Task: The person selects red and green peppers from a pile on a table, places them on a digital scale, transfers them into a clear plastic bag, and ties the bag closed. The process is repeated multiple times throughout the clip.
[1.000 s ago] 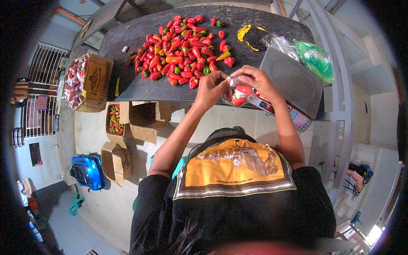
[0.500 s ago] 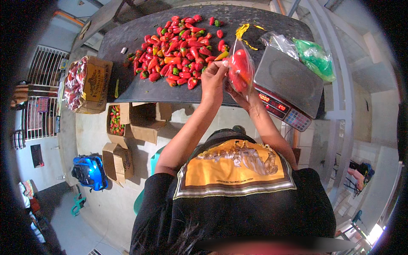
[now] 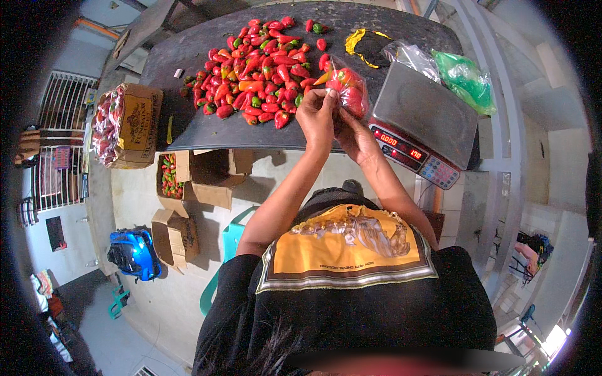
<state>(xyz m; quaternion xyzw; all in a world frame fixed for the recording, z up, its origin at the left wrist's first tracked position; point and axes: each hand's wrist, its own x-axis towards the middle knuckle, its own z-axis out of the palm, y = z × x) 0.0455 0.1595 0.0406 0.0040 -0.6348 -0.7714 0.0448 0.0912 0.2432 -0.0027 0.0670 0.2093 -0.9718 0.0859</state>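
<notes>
Just above the dark table's near edge, a clear plastic bag (image 3: pixel 351 91) of red peppers is held between my two hands. My left hand (image 3: pixel 318 113) pinches the bag at its left lower side, thumb and fingertips together. My right hand (image 3: pixel 356 136) is closed at the bag's lower end, with its fingertips partly hidden behind the left hand. To the left spreads a heap of loose red peppers (image 3: pixel 257 72), some of them green or orange. A digital scale (image 3: pixel 426 106) with a grey plate and a lit red display stands right of my right hand, its plate bare.
A carton (image 3: pixel 141 122) of bagged peppers stands at the table's left end. Green plastic (image 3: pixel 463 81) and clear plastic bags (image 3: pixel 414 62) lie behind the scale, near a yellow-and-black strip (image 3: pixel 354 42). Open cartons (image 3: pixel 216 188) and a blue backpack (image 3: pixel 133 254) are on the floor.
The bag has gone from upright with its tip up to tilted, its peppers now toward the far side. Both hands have come together at its near end.
</notes>
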